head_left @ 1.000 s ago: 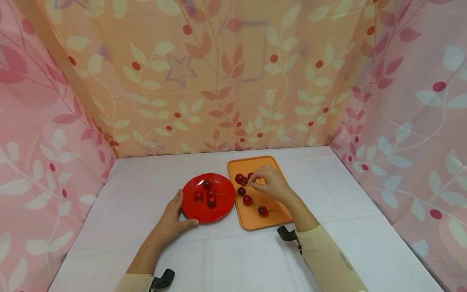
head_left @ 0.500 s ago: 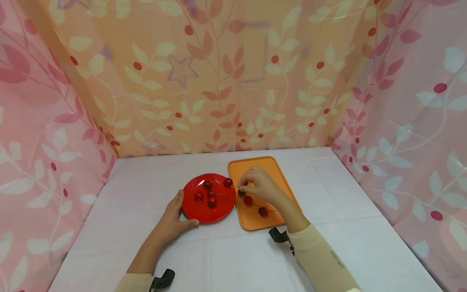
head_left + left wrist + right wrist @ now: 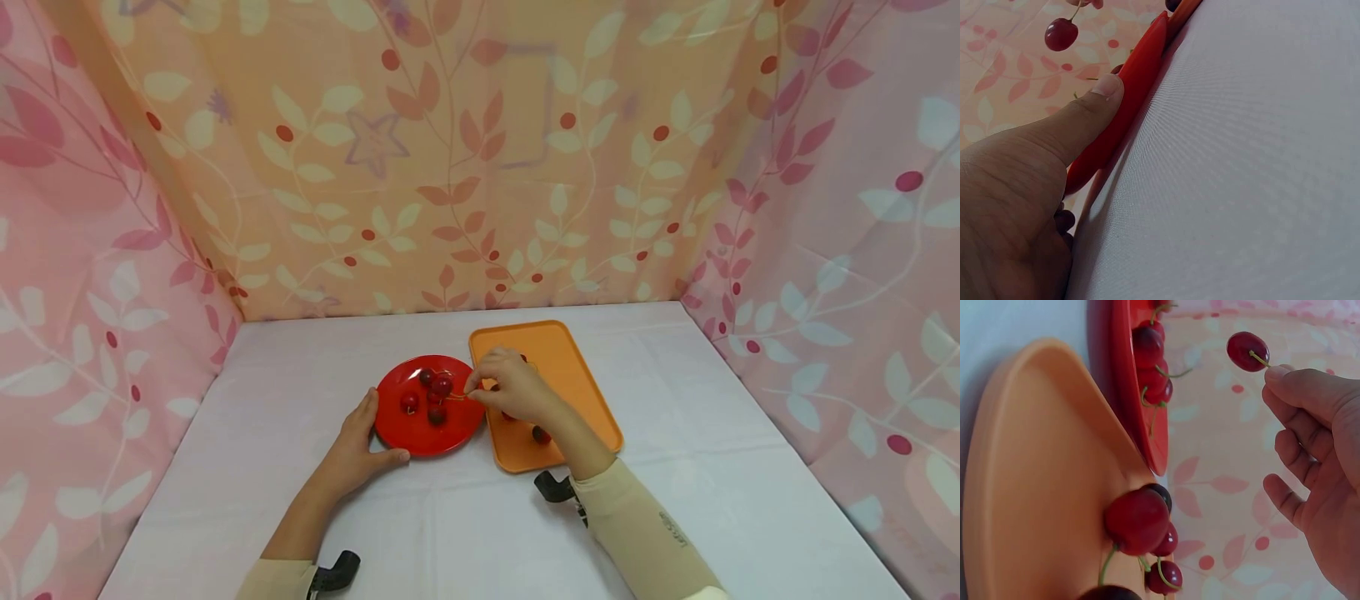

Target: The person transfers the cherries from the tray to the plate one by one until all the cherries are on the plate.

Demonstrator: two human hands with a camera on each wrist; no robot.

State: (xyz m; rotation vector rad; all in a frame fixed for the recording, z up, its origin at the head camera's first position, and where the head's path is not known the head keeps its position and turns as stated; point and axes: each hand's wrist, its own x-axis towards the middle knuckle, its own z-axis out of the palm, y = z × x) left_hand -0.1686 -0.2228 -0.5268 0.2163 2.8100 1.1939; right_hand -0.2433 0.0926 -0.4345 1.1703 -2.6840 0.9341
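My right hand (image 3: 517, 387) pinches a cherry (image 3: 441, 385) by its stem, thumb against fingertips. The dark red fruit hangs in the air above the red plate (image 3: 397, 429); in the right wrist view this cherry (image 3: 1247, 351) is apart from everything else. Several stemmed cherries (image 3: 408, 403) lie on the plate. My left hand (image 3: 356, 450) holds the plate at its near left rim, the thumb (image 3: 1107, 87) against the near edge and the fingers along the left side. More cherries (image 3: 1138, 522) sit on the orange tray (image 3: 573, 383), partly hidden by my right hand in the head view.
The tray stands right beside the plate, their edges meeting or nearly so. Both are on a white tablecloth (image 3: 450, 525). Leaf-patterned curtains (image 3: 450, 167) rise behind the table and on both sides. Black wrist-camera mounts (image 3: 336, 572) show below each hand.
The right hand has lifted a cherry off the tray by its stem and carried it left, over the plate. The left hand and plate have stayed in place.
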